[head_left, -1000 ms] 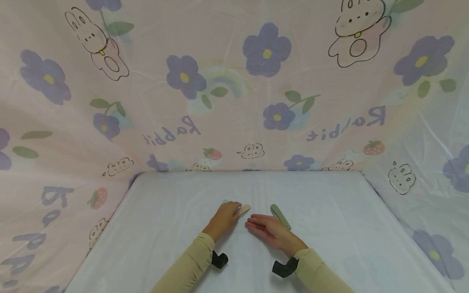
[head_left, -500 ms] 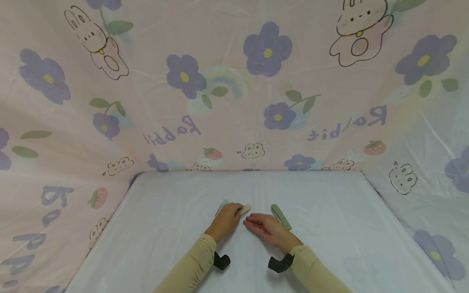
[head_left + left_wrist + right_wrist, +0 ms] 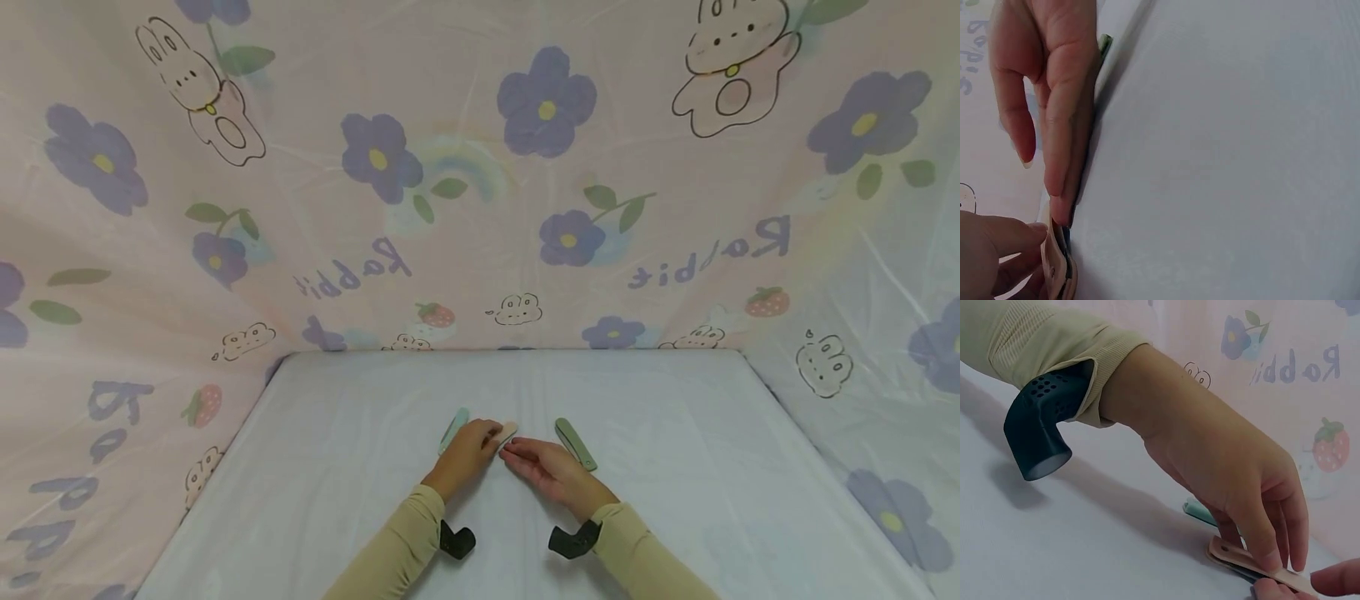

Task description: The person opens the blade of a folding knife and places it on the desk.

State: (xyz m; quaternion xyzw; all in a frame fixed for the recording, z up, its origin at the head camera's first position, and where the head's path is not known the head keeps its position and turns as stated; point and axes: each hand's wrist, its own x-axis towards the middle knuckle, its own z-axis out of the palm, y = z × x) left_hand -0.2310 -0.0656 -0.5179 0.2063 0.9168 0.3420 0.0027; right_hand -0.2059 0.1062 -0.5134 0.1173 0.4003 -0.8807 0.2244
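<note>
In the head view my left hand [image 3: 465, 454] pinches a beige folding knife [image 3: 510, 430] between thumb and fingers. Its dark blade edge shows inside the handle of the beige knife [image 3: 1054, 262] in the left wrist view. Nearly straight fingers of my right hand [image 3: 552, 472] reach in from the right, their tips touching the knife's slot side; the right thumb stands apart. Left of my left hand lies a mint folding knife [image 3: 453, 430], partly hidden by it. An olive-green folding knife [image 3: 576, 443] lies just behind my right hand.
All this happens on a white-covered table [image 3: 360, 400]. A printed curtain [image 3: 465, 233] with flowers and rabbits rises at the back and both sides. A black curved tube [image 3: 456, 540] sticks out from the left sleeve, and a similar black tube [image 3: 574, 540] from the right.
My left hand has shifted slightly right and nearer with the beige knife, uncovering more of the mint knife. The right hand moved slightly left; its fingertips now meet the beige knife.
</note>
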